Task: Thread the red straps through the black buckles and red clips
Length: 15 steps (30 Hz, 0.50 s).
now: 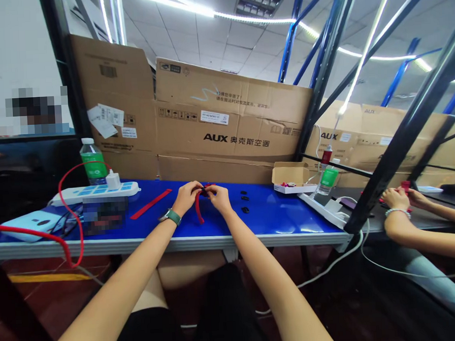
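Left hand (186,195) and right hand (218,197), each grip pinched closed on a red strap (198,211), work above the blue desk (276,219), right of the power strip (95,191), where steady, close fingertips likely serve best.

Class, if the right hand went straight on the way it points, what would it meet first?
Probably the left hand, just across the strap that the right hand also holds.

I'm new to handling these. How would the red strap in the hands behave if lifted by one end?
The red strap likely flops: it hangs curved below the left hand and right hand. It looks thin, so probably light.
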{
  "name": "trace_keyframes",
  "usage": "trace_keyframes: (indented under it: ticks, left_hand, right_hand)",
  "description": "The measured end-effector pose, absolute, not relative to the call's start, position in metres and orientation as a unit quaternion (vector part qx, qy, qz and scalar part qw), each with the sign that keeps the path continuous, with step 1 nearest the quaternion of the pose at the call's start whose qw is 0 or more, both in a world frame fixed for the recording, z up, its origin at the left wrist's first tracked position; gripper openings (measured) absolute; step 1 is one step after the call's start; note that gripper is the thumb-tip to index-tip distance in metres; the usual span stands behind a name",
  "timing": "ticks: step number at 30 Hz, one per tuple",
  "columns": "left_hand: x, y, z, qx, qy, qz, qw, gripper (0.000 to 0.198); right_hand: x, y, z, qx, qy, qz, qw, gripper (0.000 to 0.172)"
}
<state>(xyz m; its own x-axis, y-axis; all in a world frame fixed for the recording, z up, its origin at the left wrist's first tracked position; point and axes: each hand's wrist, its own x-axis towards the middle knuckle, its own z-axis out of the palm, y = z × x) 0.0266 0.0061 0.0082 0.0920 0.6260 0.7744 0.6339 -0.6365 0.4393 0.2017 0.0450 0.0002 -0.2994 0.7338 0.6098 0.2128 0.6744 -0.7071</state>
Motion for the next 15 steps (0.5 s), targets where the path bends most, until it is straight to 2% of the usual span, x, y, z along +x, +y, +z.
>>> trace_keyframes:
  ticks: [15]
  left_hand:
    - [0.0295,0.0023,0.0107,-0.748,-0.415,-0.517,-0.04,0.014]
  right_hand:
    - [0.2048,0.0409,0.0049,-0.309,-0.779,0.2,0.508,0.021]
